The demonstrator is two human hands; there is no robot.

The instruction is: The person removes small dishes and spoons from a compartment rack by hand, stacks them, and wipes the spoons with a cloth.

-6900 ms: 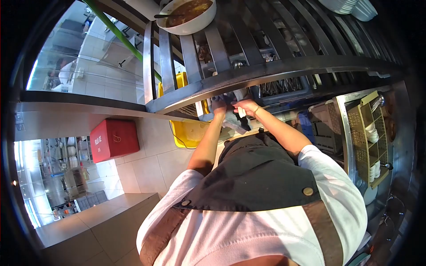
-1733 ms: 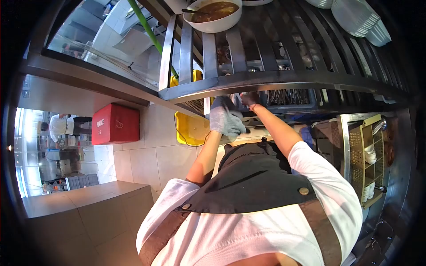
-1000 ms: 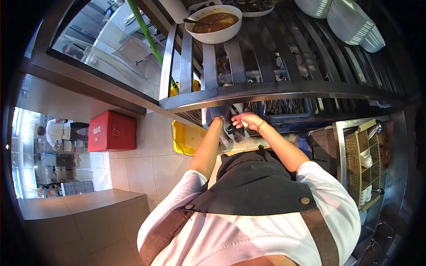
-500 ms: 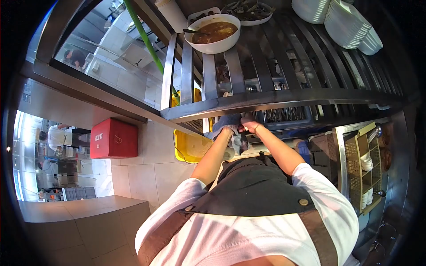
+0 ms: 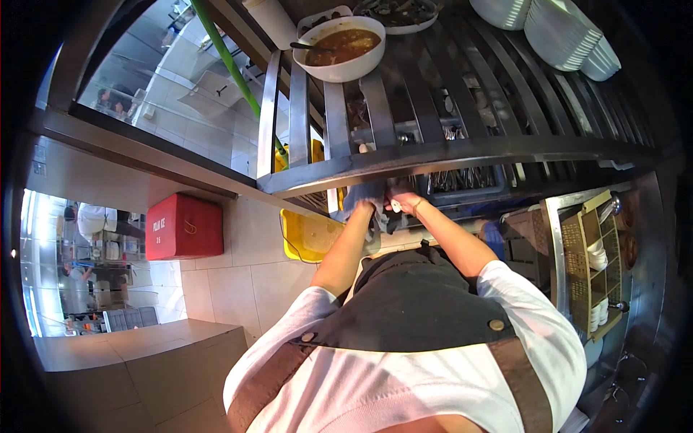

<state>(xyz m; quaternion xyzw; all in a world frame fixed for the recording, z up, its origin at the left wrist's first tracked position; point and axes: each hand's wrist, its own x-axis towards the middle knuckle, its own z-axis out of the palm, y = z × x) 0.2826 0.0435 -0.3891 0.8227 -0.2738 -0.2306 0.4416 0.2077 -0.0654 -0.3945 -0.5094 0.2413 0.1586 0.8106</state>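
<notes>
Below the front rail of the metal rack, my left hand [image 5: 363, 210] is closed in a grey-blue cloth [image 5: 367, 192], which covers most of its fingers and hangs down between my hands. My right hand [image 5: 406, 200] is close beside it, its fingers closed against the cloth's edge. A small white piece [image 5: 395, 206] shows at the right thumb; its kind is too small to make out. Just right of that hand, a grey bin [image 5: 498, 189] holds a lot of metal cutlery [image 5: 462, 179]. The rail partly hides the bin.
Overhead, the slatted rack [image 5: 382, 115] carries a white bowl [image 5: 350, 68] of soup with a spoon, a plate of leftovers [image 5: 404, 16] and stacked white containers [image 5: 563, 36]. A yellow tub [image 5: 307, 242] and red cooler box [image 5: 185, 226] stand left. A basket shelf [image 5: 574, 267] is right.
My right hand has turned slightly, and the small white piece now shows at its thumb. The cloth has shifted around my left hand. The view has moved slightly.
</notes>
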